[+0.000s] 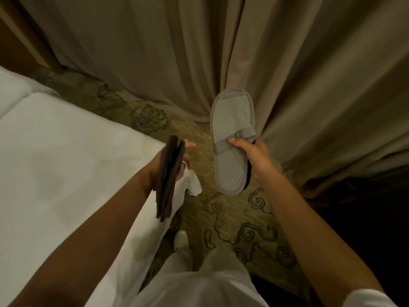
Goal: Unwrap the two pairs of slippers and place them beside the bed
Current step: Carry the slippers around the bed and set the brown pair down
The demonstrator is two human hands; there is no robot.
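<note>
Two hands are in view, and each one holds slippers above the floor. The right hand is closed around a pale grey slipper with a textured sole and a grey band across its middle; the thumb lies on the band, and the other fingers go behind, where a dark edge shows (it may be a second slipper under the first, but I cannot tell this). The toe end of this slipper points away from the person, toward the long beige curtain that hangs in folds down to the floor.

The left hand grips a flat pair of dark brown slippers, pressed together and seen from the edge, so they look like two thin dark boards. The same hand also holds a crumpled piece of white wrapping, which hangs just below the fingers. One fingertip of this hand sticks out past the brown pair.

Both pairs are in the air over the olive green carpet with dark swirl patterns, just beside the corner of the white bed, which fills the left side of the view. Below, the person's white trousers and one white shoe are visible on the carpet, close to the bed edge.
</note>
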